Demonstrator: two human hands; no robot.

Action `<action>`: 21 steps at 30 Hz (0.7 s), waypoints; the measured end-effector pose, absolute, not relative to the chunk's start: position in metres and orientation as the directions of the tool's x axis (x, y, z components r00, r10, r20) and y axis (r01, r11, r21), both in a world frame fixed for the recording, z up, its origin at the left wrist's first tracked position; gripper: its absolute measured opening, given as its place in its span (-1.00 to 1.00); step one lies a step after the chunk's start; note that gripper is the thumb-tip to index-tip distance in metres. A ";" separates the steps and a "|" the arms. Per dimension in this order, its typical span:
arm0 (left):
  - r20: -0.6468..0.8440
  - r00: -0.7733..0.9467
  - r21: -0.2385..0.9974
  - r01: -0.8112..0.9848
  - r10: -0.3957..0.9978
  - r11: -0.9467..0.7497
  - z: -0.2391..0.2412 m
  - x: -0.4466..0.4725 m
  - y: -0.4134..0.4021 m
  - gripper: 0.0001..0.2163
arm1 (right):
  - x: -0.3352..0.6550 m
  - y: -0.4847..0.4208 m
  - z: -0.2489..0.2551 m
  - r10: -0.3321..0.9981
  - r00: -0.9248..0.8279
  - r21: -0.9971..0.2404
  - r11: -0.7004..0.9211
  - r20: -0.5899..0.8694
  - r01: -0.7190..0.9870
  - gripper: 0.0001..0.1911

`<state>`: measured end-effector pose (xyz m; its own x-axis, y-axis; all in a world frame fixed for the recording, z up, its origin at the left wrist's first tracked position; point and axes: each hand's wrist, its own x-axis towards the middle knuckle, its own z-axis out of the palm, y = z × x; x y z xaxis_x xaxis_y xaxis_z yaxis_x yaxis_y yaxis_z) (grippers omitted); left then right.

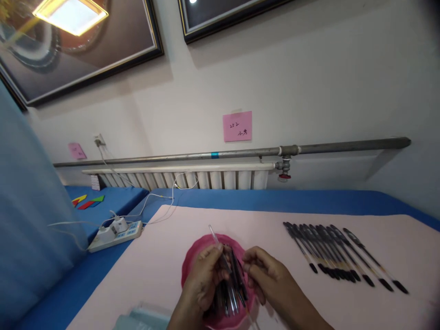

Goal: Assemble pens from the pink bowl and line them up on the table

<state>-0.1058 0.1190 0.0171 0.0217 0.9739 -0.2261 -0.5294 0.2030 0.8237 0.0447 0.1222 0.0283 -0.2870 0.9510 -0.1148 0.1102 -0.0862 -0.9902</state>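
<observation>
My left hand [206, 275] is closed around a clear pen barrel [213, 234], whose end sticks up past the thumb. Beneath it stands a pink bowl [189, 259] with a scalloped rim, holding several clear and dark pen parts [230, 293]. At the bowl's right rim my right hand [266, 275] has its fingers pinched together; what they hold, if anything, is hard to make out. A thin pale rod with an orange part [252, 317] shows below that hand. To the right, several black-capped pens [326, 250] lie side by side in a slanted row.
Pink paper [151, 270] covers the blue table [275, 198]. A power strip [118, 236] with white plugs and cables lies at the left. A light blue packet [142, 318] is at the front edge. A radiator [220, 178] and pipe [330, 145] run along the wall behind.
</observation>
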 end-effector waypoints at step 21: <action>-0.114 -0.153 0.929 -0.367 0.982 0.051 0.022 -0.124 0.123 -0.60 | 0.071 0.127 0.034 0.870 -0.486 -0.761 0.258 -0.085 0.595 -0.85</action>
<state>-0.1243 0.1230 0.0217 -0.1526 0.9817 -0.1141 -0.3674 0.0508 0.9287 0.0712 0.1267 0.0342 -0.4857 0.8700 -0.0849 0.5950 0.2579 -0.7612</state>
